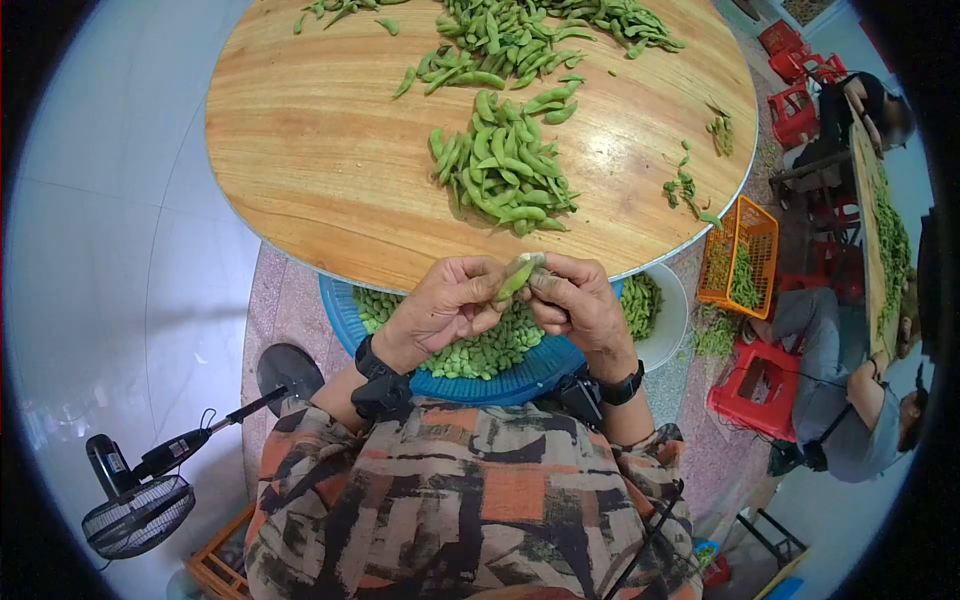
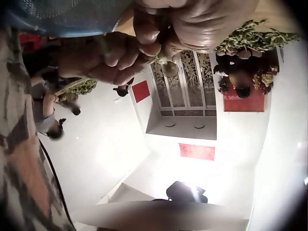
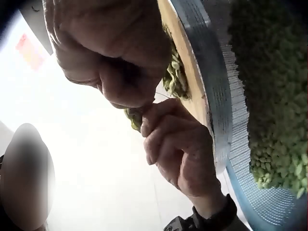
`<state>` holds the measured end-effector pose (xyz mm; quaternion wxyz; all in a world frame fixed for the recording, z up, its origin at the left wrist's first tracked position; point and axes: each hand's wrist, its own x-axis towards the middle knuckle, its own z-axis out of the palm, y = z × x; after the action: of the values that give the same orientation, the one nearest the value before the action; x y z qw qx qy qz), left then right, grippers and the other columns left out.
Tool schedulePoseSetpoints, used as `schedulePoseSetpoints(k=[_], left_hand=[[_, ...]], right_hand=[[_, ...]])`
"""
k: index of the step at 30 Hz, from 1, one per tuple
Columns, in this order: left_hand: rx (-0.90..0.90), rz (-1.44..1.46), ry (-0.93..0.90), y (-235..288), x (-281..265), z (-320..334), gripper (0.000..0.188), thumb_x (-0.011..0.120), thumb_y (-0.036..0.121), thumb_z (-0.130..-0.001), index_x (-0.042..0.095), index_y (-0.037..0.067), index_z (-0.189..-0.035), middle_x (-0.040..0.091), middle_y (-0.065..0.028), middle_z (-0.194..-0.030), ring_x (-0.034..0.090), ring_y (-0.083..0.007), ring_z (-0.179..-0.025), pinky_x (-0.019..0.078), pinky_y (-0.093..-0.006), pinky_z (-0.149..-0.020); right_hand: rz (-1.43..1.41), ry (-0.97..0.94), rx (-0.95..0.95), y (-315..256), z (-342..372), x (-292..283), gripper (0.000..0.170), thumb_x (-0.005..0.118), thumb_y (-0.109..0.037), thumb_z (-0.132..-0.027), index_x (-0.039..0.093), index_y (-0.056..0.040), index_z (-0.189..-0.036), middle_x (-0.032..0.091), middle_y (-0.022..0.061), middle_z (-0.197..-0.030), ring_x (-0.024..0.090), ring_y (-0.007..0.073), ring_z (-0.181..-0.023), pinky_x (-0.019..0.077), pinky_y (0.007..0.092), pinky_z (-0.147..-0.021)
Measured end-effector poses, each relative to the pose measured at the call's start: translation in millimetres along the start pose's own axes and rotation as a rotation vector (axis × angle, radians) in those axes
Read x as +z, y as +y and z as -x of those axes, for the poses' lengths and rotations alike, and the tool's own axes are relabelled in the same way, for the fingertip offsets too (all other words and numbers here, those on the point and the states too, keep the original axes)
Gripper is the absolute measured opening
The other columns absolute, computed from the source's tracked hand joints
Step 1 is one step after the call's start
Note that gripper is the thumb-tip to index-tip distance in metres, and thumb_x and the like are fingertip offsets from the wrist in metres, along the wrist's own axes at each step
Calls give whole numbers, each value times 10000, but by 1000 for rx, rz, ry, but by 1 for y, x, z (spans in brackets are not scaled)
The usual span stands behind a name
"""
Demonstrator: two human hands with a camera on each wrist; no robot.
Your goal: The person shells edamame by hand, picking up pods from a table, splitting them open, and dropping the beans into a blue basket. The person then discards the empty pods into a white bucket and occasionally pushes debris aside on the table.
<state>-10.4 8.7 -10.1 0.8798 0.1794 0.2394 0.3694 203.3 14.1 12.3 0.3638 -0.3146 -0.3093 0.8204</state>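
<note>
A green pod (image 1: 515, 280) is pinched between both hands, over the near edge of the round wooden table (image 1: 300, 150). The left hand (image 1: 448, 308) grips its lower end with thumb and fingers. At the pod's upper end the right hand (image 1: 585, 308) pinches with thumb and forefinger. Below them a blue basket (image 1: 450, 388) holds shelled green beans (image 1: 490, 350). A pile of pods (image 1: 505, 165) lies on the table just beyond the hands. In the right wrist view the pod (image 3: 133, 118) shows partly between the fingers.
More pods (image 1: 490, 40) are heaped at the table's far side, with stems (image 1: 685, 190) at its right. A white bowl (image 1: 675, 325) of pods stands right of the basket, near an orange crate (image 1: 740, 250). Red stools (image 1: 760, 390) and seated people are at the right, a fan (image 1: 140, 515) at the left.
</note>
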Motion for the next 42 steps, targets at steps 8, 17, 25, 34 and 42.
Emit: schedulePoseSetpoints(k=[8,17,25,34,42], left_hand=[[280,-843,327,-8,13,4,137,729,91,-876,680,3,-969,659,-19,-783,560,-47,-623,435,-209,-530],[500,-1241,314,4,15,9,161,601,125,-979,672,-18,-1001,654,-27,-776,561,-64,-582,440,-206,-511],[-36,-777,157,18,13,11,297,431,257,-1062,561,2,-985,585,-38,-725,507,-70,-555,408,-217,-503],[286,-1149,369,-9,12,4,234,426,191,-987,468,-36,-952,463,-264,-694,494,-435,-678,409,-486,-655],[242,-811,356,-13,17,2,158,401,108,-946,518,21,-1006,452,19,-731,391,-67,-615,361,-241,-536]], right_hand=[[583,253,-302,16,6,27,155,557,-35,-950,643,22,-1066,549,28,-750,505,97,-568,397,241,-509],[959,345,-524,22,0,32,145,584,21,-870,648,29,-1000,549,118,-743,586,205,-628,455,306,-576],[1159,367,-679,28,-4,39,144,591,55,-853,632,31,-989,573,145,-796,621,285,-661,485,351,-577],[1234,387,-733,36,-5,39,219,608,90,-808,600,49,-1024,568,172,-871,622,324,-712,502,376,-597],[1328,386,-925,42,-9,44,233,605,90,-815,599,58,-1046,559,167,-878,610,334,-706,496,392,-595]])
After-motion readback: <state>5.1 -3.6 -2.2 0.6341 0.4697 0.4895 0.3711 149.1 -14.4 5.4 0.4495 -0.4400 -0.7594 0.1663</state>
